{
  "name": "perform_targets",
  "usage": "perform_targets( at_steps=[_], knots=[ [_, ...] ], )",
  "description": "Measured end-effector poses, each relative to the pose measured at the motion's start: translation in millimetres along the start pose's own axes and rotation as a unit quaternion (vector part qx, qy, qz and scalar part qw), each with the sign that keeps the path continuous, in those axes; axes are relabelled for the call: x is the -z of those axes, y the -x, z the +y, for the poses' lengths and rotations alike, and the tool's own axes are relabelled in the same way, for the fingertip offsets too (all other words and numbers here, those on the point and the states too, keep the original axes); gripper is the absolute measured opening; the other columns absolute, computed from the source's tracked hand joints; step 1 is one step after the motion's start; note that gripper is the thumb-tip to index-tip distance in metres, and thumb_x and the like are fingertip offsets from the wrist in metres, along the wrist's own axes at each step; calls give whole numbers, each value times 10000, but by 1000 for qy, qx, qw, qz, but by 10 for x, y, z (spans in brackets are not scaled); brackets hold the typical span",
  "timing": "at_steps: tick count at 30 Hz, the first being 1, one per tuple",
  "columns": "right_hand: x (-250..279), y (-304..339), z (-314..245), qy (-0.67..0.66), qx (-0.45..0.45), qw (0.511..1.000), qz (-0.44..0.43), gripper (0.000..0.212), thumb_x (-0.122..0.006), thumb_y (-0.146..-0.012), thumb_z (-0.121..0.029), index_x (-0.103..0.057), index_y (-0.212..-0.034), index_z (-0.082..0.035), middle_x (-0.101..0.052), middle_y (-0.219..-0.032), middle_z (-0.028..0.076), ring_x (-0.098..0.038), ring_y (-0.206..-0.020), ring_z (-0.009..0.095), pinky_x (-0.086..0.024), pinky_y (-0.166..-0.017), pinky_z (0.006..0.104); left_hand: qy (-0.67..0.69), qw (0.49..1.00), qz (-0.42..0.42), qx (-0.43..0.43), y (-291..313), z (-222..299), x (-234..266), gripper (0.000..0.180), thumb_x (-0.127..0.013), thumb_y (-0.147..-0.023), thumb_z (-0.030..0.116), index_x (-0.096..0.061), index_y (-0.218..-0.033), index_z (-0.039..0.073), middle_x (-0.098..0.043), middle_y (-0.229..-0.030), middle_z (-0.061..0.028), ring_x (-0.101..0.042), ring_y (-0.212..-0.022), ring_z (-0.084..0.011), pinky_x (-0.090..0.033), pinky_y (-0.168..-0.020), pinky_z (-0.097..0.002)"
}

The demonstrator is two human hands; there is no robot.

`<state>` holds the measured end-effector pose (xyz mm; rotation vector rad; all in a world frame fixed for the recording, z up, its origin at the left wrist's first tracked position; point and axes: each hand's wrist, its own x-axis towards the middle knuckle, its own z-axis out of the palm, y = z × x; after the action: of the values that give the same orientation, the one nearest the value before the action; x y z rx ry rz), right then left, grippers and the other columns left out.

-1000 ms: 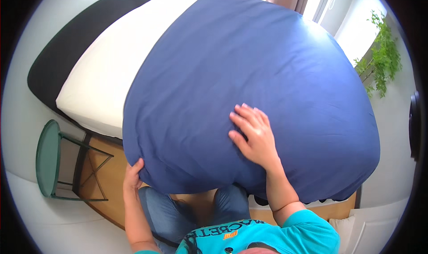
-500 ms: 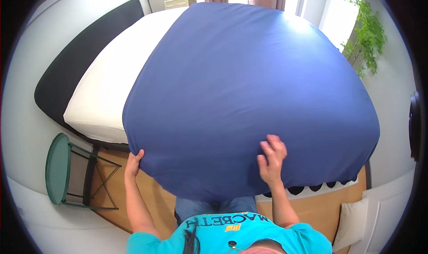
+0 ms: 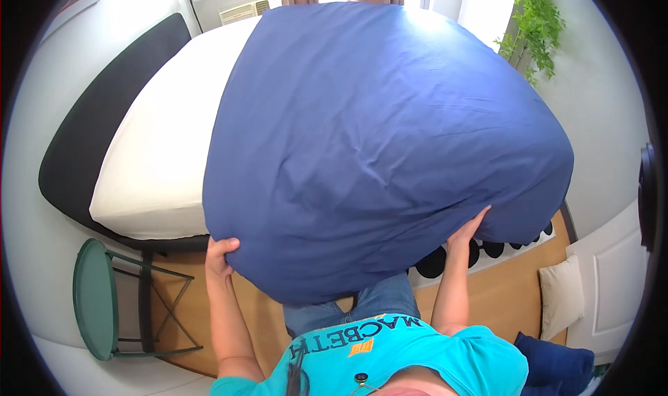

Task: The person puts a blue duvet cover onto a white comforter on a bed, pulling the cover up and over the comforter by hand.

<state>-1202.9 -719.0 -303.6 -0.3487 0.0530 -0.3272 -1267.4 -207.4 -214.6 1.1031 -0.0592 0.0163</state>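
Note:
A dark blue bed sheet (image 3: 348, 132) covers most of the bed, its surface creased across the middle. My left hand (image 3: 218, 255) is closed round the sheet's near left edge, the thumb lying on top. At the near edge further right, my right hand (image 3: 467, 230) grips the sheet; most of its fingers are hidden in the cloth, which bunches into folds there. Between my hands the edge hangs in front of my jeans. To the left, the white mattress cover (image 3: 153, 139) lies bare up to the dark headboard (image 3: 90, 132).
A green folding tray table (image 3: 96, 298) stands at the left by the bed. A black and white rug (image 3: 431, 262) lies on the wooden floor beneath the bed's near side. At the right are a cushion (image 3: 561, 297) and dark blue fabric (image 3: 555, 362). Green leaves (image 3: 536, 27) hang far right.
My right hand has moved right from above the sheet and taken hold of its edge. The sheet, smooth before, is now wrinkled and lifted there. My left hand keeps its grip.

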Motion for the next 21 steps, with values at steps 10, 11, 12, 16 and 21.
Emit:
perform_targets(
  at_steps=[10,11,12,16,21],
  knots=[
    [-253,584,-570,346,186,911,125,392,-567,-879,-184,-497,-1125,112,-564,-1109,157,-598,-848,221,-493,-762,363,23,998,45,-42,96,217,66,496,-567,-876,226,-397,-1267,-26,-508,-1221,-139,-533,-1064,-237,-439,-893,-362],
    [-309,849,-629,378,165,907,87,434,-552,-891,-199,-445,-1178,109,-561,-1110,169,-605,-863,234,-499,-783,366,-33,997,56,-28,171,202,163,503,-574,-871,230,-397,-1270,-20,-503,-1229,-128,-525,-1072,-234,-432,-899,-360],
    [49,940,-860,446,143,875,125,477,-541,-900,-218,-399,-1216,111,-529,-1161,183,-573,-958,245,-462,-846,368,-71,996,52,-8,115,-18,278,510,-581,-866,234,-397,-1272,-14,-497,-1236,-117,-517,-1080,-230,-426,-905,-358],
    [703,703,-671,509,174,828,156,549,-566,-887,-271,-362,-1262,74,-469,-1258,155,-493,-1089,234,-389,-936,346,-87,993,76,30,-51,-489,549,535,-625,-837,227,-408,-1272,4,-501,-1231,-91,-505,-1087,-216,-414,-912,-346],
    [652,880,-846,588,156,782,134,558,-533,-897,-339,-392,-1219,94,-490,-1225,178,-496,-1082,254,-378,-935,349,-19,999,14,47,229,-99,161,525,-619,-841,224,-406,-1267,5,-508,-1223,-98,-524,-1069,-228,-421,-909,-344]
  ],
)
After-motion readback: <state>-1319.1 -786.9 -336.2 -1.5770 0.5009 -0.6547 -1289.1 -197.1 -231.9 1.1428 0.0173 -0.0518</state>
